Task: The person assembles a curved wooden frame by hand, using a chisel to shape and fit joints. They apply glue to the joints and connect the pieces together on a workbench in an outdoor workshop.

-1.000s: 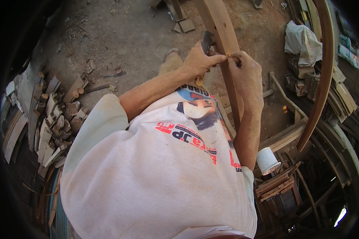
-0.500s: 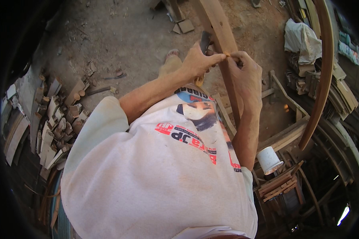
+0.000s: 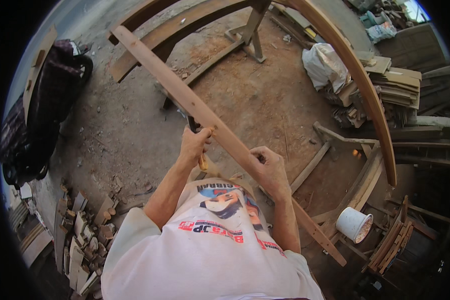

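A long, smooth wooden beam (image 3: 182, 95) slants across in front of me, from upper left to lower right. My left hand (image 3: 191, 145) is closed beside its near edge, round a tool (image 3: 203, 163) with a yellow lower end and a dark, flat upper end. The left thumb reaches the beam near a small orange-brown spot or bit (image 3: 213, 131). Farther right along the beam, my right hand (image 3: 271, 171) has its fingers bent into a pinch against the wood. What they hold, if anything, is hidden.
Curved wooden beams (image 3: 355, 70) arch at the far side and right. A white bucket (image 3: 351, 223) stands at lower right, near a wooden frame (image 3: 357, 182). Scrap wood (image 3: 85, 240) is heaped at left; a white sack (image 3: 325, 65) lies on stacked boards (image 3: 397, 87). A dark covered motorbike-like shape (image 3: 45, 107) stands at left.
The view has swung, showing much more of the beam. My hands, close together at the orange bit before, are now apart, the right one farther down the beam. The left still grips the tool.
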{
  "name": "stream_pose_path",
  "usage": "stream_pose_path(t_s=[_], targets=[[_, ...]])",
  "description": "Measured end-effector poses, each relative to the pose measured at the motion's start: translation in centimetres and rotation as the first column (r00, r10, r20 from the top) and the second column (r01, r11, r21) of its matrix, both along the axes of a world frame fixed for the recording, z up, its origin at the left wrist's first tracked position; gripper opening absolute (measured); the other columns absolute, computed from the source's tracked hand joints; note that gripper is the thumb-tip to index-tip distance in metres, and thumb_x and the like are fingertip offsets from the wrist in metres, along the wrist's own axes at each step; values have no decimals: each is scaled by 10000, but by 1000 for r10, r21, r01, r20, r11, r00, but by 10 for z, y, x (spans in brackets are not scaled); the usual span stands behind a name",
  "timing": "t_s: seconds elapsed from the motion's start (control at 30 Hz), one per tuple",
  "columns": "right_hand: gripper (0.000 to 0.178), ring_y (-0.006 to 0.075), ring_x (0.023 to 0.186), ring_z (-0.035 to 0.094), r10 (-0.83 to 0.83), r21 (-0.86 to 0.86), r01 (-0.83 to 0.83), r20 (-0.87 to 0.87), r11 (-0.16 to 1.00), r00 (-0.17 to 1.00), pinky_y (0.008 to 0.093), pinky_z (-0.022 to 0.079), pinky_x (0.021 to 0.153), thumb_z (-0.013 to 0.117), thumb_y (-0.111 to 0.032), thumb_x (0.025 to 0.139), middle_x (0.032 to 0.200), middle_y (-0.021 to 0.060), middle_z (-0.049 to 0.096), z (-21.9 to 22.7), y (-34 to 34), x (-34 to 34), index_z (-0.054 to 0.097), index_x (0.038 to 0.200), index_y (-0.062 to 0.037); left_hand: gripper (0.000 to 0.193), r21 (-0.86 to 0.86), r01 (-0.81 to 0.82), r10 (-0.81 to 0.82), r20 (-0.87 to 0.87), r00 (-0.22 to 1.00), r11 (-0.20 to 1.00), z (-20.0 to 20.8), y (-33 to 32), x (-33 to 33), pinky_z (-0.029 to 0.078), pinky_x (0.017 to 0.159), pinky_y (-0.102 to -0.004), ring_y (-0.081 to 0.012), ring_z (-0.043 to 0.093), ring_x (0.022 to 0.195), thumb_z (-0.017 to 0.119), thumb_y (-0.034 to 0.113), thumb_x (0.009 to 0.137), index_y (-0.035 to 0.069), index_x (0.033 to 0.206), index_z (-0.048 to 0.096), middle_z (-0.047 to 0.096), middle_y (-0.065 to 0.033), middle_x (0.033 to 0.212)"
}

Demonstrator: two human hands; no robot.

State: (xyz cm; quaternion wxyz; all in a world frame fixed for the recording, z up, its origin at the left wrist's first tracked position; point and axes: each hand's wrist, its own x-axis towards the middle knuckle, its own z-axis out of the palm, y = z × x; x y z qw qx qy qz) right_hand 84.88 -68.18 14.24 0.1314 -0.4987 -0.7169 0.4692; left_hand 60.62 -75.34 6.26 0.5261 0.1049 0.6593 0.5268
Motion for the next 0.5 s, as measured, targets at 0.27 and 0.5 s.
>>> stream_pose_path(t_s=[0.27, 0.5], targets=[[246, 149, 807, 711, -196, -37, 193, -129, 981, 972, 312, 566, 758, 730, -179, 941, 901, 125, 765, -10, -13, 108, 745, 1090, 16, 235, -60, -85, 74, -170, 983, 995, -1, 17, -5, 388, 485, -251, -92, 565, 611, 702, 231, 842, 60, 993, 644, 621, -19, 804], [140, 65, 733, 633, -512, -122, 506, -371, 854, 775, 260, 534, 681, 739, -134, 949, 804, 14, 704, -40, -36, 257, 748, 1013, -10, 321, -48, -90, 89, -32, 996, 995, -24, 17, -12, 401, 448, -192, -78, 625, 674, 776, 315, 903, 70, 1094, 697, 662, 8, 860]])
